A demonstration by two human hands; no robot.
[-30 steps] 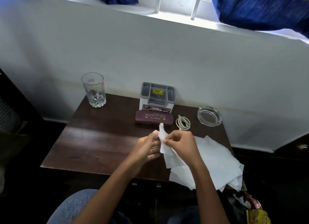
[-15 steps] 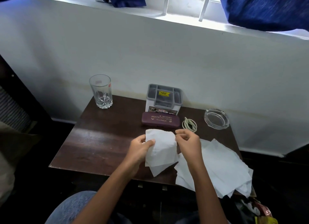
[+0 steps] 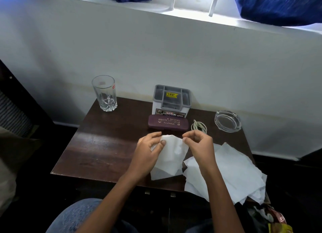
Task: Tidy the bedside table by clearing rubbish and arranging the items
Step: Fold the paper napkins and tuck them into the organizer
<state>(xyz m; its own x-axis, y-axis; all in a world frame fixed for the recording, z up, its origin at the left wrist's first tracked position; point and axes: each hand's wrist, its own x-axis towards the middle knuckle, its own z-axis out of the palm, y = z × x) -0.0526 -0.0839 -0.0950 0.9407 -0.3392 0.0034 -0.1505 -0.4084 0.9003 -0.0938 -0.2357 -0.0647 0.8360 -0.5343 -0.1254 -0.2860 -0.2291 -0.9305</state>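
Head view. Over the near middle of the dark wooden bedside table (image 3: 104, 145): 1 white tissue (image 3: 171, 156), creased, held up by its upper corners and drooping towards the table's near edge. Cannot tell whether its lower edge rests on the wood.

Upper-left corner pinched by the left hand (image 3: 148, 152), thumb pressed over curled fingers. Upper-right corner nipped between thumb and fingertips of the right hand (image 3: 200, 145), other fingers curled in.

With both hands about level, top edge running left to right between them, roughly parallel to the table's front.

Just right of it, partly under the right wrist: a loose pile of tissues (image 3: 240, 171), overhanging the near right corner. Nearer the right hand for any later pick, then; bare wood on the left-hand side for laying a fold.

Beyond the hands, apart from them: maroon spectacle case (image 3: 168, 122) lying lengthwise before a grey organiser (image 3: 171, 100), coiled cord (image 3: 198, 126), glass ashtray (image 3: 227, 121), tumbler (image 3: 104, 93) far left.
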